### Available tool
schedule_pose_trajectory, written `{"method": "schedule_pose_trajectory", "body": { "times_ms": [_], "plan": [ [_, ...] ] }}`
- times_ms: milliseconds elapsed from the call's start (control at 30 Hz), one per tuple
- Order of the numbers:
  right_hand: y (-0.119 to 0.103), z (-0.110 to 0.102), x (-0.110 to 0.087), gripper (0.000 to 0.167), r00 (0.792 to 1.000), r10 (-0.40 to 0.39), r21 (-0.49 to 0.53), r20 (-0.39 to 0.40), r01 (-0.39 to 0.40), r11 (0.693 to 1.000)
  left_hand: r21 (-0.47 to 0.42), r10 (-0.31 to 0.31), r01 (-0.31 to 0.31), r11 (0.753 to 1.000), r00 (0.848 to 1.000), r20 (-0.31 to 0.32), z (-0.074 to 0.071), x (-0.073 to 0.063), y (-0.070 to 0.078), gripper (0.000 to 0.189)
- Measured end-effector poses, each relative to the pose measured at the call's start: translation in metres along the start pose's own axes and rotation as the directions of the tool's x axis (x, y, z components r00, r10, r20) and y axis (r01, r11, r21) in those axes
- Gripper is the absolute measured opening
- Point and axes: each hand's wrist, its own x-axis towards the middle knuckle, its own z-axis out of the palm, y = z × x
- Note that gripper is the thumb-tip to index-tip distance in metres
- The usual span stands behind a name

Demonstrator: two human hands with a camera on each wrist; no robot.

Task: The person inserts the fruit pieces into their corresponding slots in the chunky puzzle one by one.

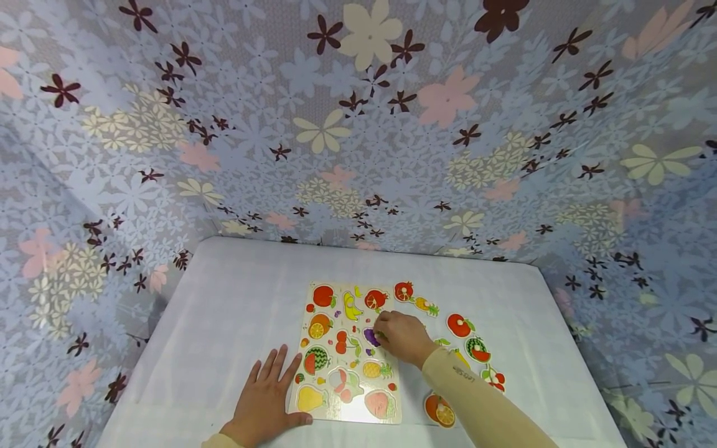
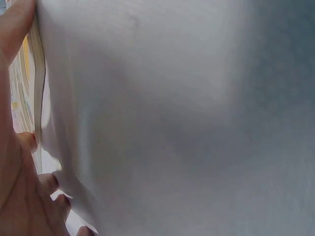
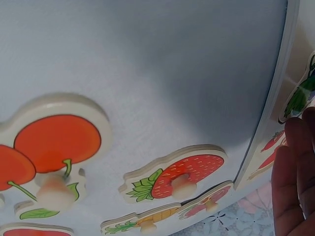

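A wooden fruit puzzle board (image 1: pixel 350 414) lies on the white-covered table. My right hand (image 1: pixel 402 337) is over the board's right side, its fingertips pinching at the purple grape piece (image 1: pixel 371 337). In the right wrist view the fingers (image 3: pixel 288 182) are curled beside the grape piece's green leaf (image 3: pixel 299 98); the knob is hidden. My left hand (image 1: pixel 263 398) rests flat with fingers spread at the board's lower left edge. Its thumb and fingertips touch the board's border. The left wrist view shows mostly tabletop, with part of the left hand (image 2: pixel 24 191) beside the board.
Loose knobbed pieces lie right of the board: a pomegranate (image 1: pixel 404 291), a pineapple (image 1: pixel 427 305), a red fruit (image 1: pixel 460 325), a watermelon (image 1: pixel 478 350), cherries (image 1: pixel 494 378) and an orange (image 1: pixel 439 410). A strawberry piece (image 3: pixel 192 169) shows close by. Flowered cloth (image 1: pixel 336 186) hangs behind.
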Motion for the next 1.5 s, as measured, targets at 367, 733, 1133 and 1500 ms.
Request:
{"method": "schedule_pose_trajectory", "body": {
  "times_ms": [367, 733, 1133, 1500],
  "plan": [
    [-0.001, 0.001, -0.002, 0.012, 0.999, 0.036, 0.004, 0.006, -0.036, 0.999, -0.003, -0.003, 0.003, 1.000, 1.000, -0.003, 0.004, 0.001, -0.001, 0.117],
    [-0.001, 0.000, -0.003, 0.013, 0.999, 0.048, 0.006, 0.010, -0.048, 0.999, -0.005, -0.010, 0.010, 1.000, 1.000, 0.016, 0.001, 0.001, 0.002, 0.116],
    [0.001, -0.002, -0.008, 0.017, 0.994, 0.094, 0.095, 0.054, -0.099, 0.991, 0.004, -0.014, 0.014, 1.000, 1.000, 0.022, 0.005, 0.002, 0.001, 0.118],
    [0.003, 0.003, -0.012, 0.018, 0.995, 0.100, 0.115, 0.004, -0.100, 0.988, 0.027, -0.017, 0.017, 0.999, 0.999, 0.027, 0.008, 0.003, 0.000, 0.119]
  ]
}}
